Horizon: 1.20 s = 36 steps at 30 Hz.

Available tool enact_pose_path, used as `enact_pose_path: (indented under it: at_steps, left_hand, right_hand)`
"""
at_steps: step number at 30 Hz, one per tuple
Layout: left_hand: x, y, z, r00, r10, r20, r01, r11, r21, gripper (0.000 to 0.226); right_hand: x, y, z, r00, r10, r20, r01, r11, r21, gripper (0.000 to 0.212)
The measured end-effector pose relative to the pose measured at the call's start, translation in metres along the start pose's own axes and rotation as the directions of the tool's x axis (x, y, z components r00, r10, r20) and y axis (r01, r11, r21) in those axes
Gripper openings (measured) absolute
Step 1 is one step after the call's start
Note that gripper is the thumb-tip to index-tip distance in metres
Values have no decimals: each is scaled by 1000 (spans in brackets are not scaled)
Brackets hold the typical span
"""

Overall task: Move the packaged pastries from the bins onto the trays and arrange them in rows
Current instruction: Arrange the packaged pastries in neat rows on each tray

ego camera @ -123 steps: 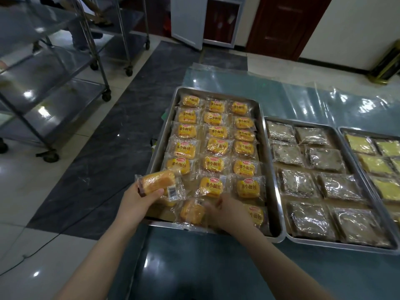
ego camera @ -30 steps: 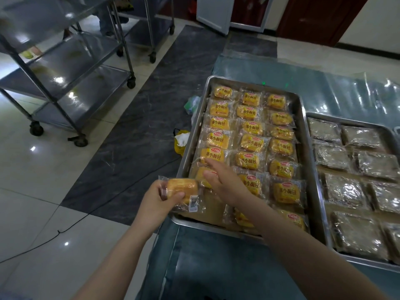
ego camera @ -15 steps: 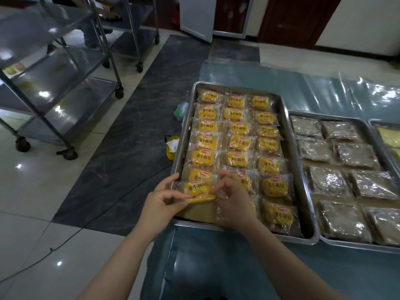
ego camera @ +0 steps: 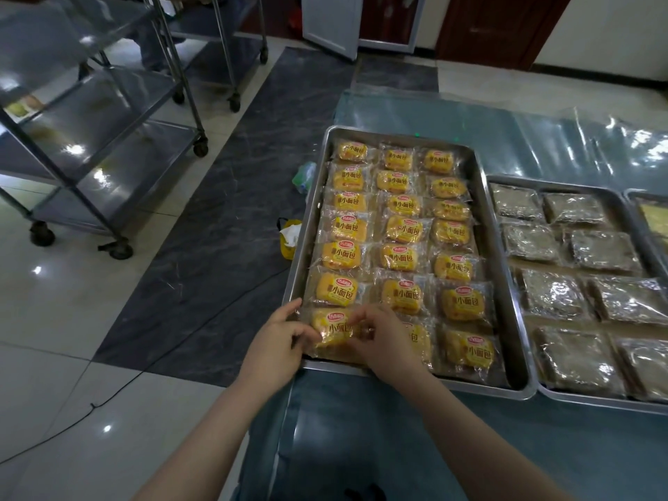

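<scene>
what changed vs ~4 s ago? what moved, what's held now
The packaged pastry that the left hand held above the near-left edge has come down into the near-left corner of the tray. The right hand left the near-middle pastry and joined the left hand; both now pinch its wrapper. The other pastries and the neighbouring tray are unchanged.

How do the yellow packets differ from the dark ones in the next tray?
The yellow packets carry printed labels; the dark ones sit in plain clear wrap. The yellow packets lie three across, the dark ones two across and look broader. The left hand and right hand hold a yellow packet, no dark one. Both kinds lie wrapped in steel trays.
</scene>
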State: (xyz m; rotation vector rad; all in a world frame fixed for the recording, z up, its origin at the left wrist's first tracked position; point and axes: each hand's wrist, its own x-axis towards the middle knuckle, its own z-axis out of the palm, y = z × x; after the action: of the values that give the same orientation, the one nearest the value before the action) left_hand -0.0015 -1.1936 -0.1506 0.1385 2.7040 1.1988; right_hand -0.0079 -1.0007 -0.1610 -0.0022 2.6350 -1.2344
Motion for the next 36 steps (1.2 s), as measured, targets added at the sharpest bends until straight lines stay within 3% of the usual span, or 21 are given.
enact_pose_path:
  at_steps: [5,8,11,15,19,24,28,36]
  left_hand:
    - [0,3,-2,999,-24,-22,26,997,79,37]
    - [2,7,0,998,23,-55,-18,997,76,32]
    - [7,9,6,997,67,-43,-64,995,73,32]
    - [23,15,18,994,107,17,-108,989,104,34]
    - [54,29,33,987,139,84,-151,975,160,52]
    - [97,27,54,973,137,187,-210,861,463,74]
    - [98,4,68,972,74,225,-188,817,544,78]
    - [91,-5,78,979,128,162,-199,785,587,76]
  right_hand:
    - [1,11,8,993,-99,66,111,971,-210,27]
    - [6,11,3,980,-198,23,192,909,-370,16]
    - [10,16,-9,976,-186,-114,127,910,-394,16]
    - [19,40,-29,964,-111,-243,-14,887,-461,34]
    - [38,55,-39,990,-59,-125,-18,841,-541,55]
    - [51,63,-33,999,-16,41,38,772,-634,68]
    - [45,72,-26,997,-19,75,62,773,-632,65]
    - [42,79,-23,997,-17,72,60,746,-663,65]
